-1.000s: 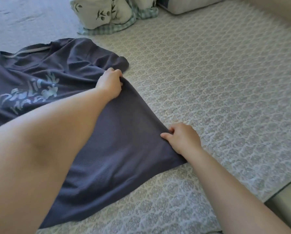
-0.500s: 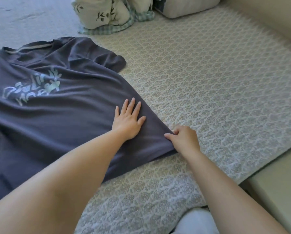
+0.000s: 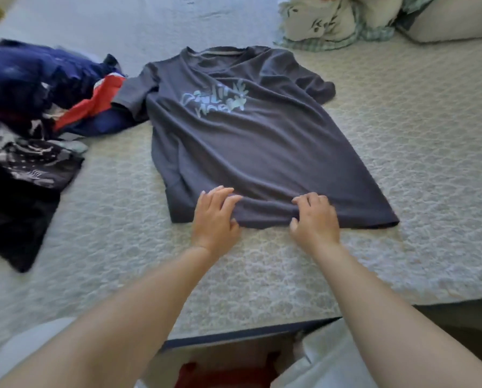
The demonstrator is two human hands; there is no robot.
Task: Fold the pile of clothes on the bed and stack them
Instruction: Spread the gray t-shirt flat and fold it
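Left hand (image 3: pixel 216 217) and right hand (image 3: pixel 315 219) are pinching, fingers curled, the grey T-shirt (image 3: pixel 251 141) hem at 6 o'clock, likely tensioning it flat for folding.

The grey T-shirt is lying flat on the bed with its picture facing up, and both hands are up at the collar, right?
Not quite. In the head view the grey T-shirt does lie flat, print up, but the left hand and right hand are at its bottom hem, nearest the person, not at the collar.
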